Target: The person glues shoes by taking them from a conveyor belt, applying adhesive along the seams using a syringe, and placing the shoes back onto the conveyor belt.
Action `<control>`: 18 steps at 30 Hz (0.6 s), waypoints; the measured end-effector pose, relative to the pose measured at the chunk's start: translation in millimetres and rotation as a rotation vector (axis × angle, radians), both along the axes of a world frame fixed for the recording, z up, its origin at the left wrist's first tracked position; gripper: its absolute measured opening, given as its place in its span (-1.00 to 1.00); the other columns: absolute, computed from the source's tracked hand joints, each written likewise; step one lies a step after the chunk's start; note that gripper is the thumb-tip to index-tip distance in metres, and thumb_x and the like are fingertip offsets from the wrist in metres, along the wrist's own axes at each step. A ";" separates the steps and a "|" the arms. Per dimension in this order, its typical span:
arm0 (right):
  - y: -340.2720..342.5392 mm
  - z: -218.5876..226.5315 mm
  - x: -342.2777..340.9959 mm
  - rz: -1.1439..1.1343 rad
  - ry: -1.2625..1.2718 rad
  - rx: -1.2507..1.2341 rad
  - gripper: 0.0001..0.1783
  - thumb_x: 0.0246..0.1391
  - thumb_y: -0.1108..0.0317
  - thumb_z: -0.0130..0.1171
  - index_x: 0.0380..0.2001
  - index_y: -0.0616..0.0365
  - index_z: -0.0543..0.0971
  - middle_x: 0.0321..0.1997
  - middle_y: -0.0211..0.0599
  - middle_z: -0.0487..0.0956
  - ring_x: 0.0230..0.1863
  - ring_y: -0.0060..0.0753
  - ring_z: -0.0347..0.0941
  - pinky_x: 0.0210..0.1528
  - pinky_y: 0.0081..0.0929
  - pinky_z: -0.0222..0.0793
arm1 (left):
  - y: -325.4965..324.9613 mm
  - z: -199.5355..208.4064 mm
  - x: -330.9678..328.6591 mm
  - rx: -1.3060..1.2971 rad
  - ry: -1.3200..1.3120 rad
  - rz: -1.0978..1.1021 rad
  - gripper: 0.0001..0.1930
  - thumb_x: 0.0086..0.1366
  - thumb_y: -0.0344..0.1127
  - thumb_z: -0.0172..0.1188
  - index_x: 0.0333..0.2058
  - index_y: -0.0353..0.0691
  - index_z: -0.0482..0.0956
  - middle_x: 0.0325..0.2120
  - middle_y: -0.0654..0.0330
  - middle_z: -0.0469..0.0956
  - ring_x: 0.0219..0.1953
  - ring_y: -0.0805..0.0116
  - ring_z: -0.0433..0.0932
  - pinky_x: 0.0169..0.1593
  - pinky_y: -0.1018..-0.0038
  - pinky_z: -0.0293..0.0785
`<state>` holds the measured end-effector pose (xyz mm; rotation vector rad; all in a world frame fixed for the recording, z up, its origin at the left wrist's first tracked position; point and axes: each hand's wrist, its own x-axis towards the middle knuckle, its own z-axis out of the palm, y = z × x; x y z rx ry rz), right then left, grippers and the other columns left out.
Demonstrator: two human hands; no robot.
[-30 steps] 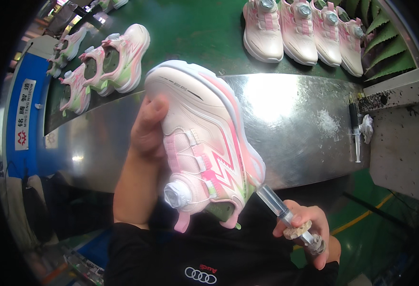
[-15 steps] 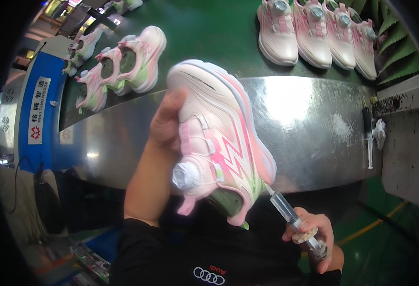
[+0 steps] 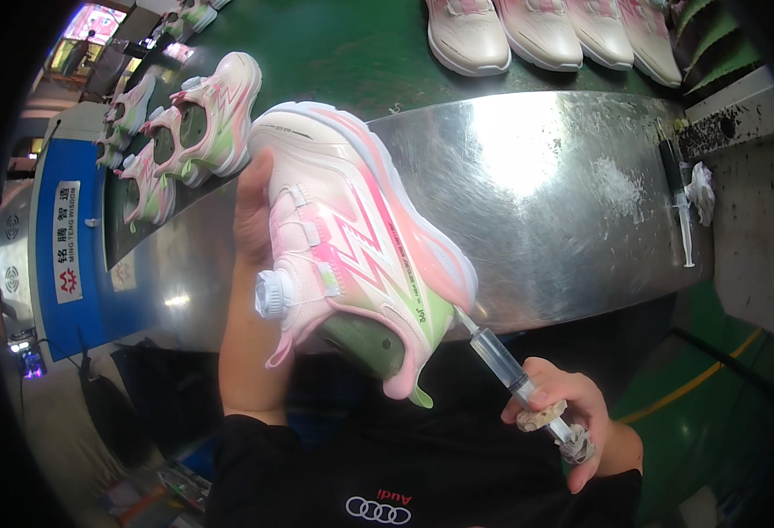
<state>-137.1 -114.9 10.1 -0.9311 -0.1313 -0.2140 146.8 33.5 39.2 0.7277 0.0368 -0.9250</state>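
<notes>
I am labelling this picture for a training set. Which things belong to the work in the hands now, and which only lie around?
In hand:
pink shoe, held up by the left hand
syringe, in the right hand, tip at the shoe's heel side

Lying about:
shoes on the green belt
shoes at left
second syringe on the metal table

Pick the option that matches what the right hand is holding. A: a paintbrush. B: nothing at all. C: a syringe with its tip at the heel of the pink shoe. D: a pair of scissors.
C: the right hand grips a clear syringe whose tip meets the heel edge of the pink shoe, which the left hand holds up over the metal table.
</notes>
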 end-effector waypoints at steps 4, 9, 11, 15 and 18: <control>-0.5 -3.7 2.8 -0.009 -0.033 -0.065 -0.09 -0.42 -0.09 0.45 -0.02 0.29 0.42 -0.21 -0.17 0.55 -0.35 -0.44 0.31 -0.29 -0.52 0.07 | 1.4 -1.0 -0.4 0.036 -0.041 0.040 -0.53 0.13 0.02 0.12 -0.08 -0.15 0.41 -0.17 0.14 0.51 -0.15 0.20 0.54 -0.05 0.18 0.49; 3.4 -7.0 6.6 -0.023 -0.041 -0.098 -0.11 -0.42 -0.08 0.45 -0.03 0.26 0.43 -0.20 -0.25 0.55 -0.38 -0.47 0.28 -0.30 -0.52 0.06 | 16.6 2.1 1.9 0.115 -0.056 0.026 -0.52 0.15 0.02 0.10 -0.05 -0.17 0.39 -0.15 0.11 0.50 -0.11 0.16 0.51 -0.01 0.15 0.45; 0.7 -10.3 7.1 -0.030 -0.042 -0.106 -0.12 -0.42 -0.08 0.45 -0.03 0.26 0.43 -0.21 -0.27 0.55 -0.39 -0.47 0.26 -0.31 -0.52 0.06 | 21.8 -0.4 3.5 0.158 -0.080 0.002 -0.48 0.16 0.03 0.10 -0.03 -0.20 0.37 -0.13 0.05 0.49 -0.09 0.13 0.51 0.00 0.12 0.43; 0.4 -14.7 9.9 -0.052 -0.042 -0.161 -0.13 -0.42 -0.04 0.45 -0.03 0.23 0.43 -0.22 -0.34 0.54 -0.41 -0.50 0.22 -0.35 -0.55 0.06 | 57.1 -9.9 13.9 0.293 -0.052 0.017 -0.47 0.23 0.00 0.03 0.03 -0.29 0.31 -0.08 -0.01 0.47 -0.08 0.06 0.50 0.03 0.08 0.42; 1.5 -11.6 15.5 -0.041 -0.041 -0.188 -0.14 -0.43 -0.01 0.46 -0.02 0.23 0.42 -0.22 -0.37 0.53 -0.41 -0.52 0.22 -0.37 -0.56 0.06 | 90.9 -9.3 15.1 0.387 -0.117 0.013 -0.45 0.25 0.00 0.00 0.06 -0.31 0.28 -0.07 -0.05 0.45 -0.09 0.01 0.51 0.02 0.08 0.43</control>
